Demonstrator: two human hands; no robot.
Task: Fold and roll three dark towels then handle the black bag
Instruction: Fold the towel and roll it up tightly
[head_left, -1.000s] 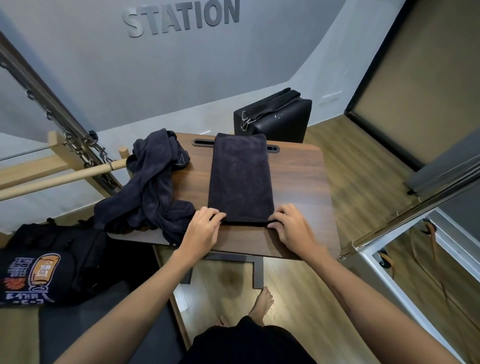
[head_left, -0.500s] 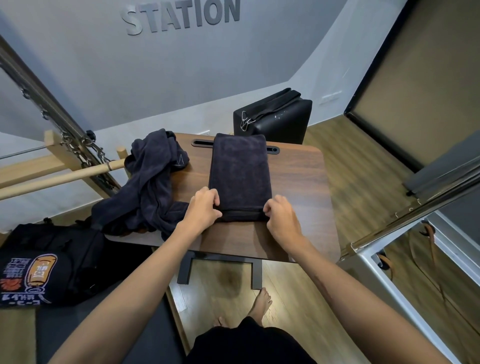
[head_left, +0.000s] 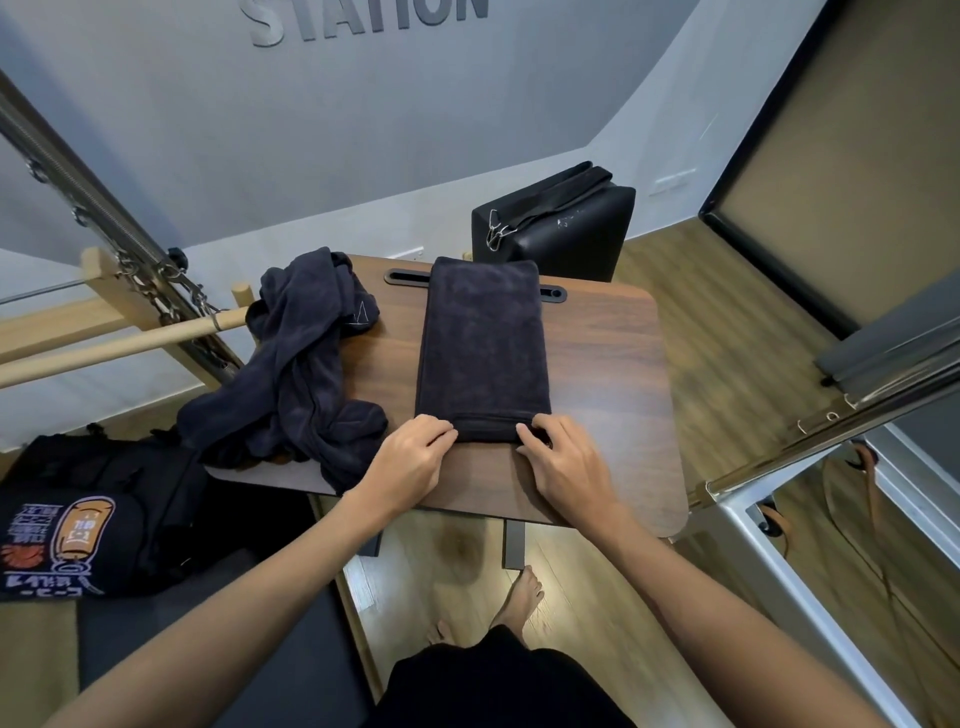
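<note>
A dark towel (head_left: 483, 343), folded into a long strip, lies down the middle of the small wooden table (head_left: 608, 395). Its near end is turned over into a short roll. My left hand (head_left: 410, 462) grips the roll's left end and my right hand (head_left: 563, 467) grips its right end, fingers curled over it. A heap of crumpled dark towels (head_left: 301, 364) sits on the table's left side and hangs over the edge. A black bag (head_left: 93, 519) with a printed patch lies low at the left.
A black padded box (head_left: 556, 223) with a strap stands on the floor behind the table. Wooden bars and a chain (head_left: 156, 291) run along the left. A steel rail (head_left: 810, 441) crosses at the right. My bare foot (head_left: 519, 597) is under the table.
Both hands have turned the towel's near end over and rolled it a little away from me; the strip looks shorter. The heap and the bag have stayed in place.
</note>
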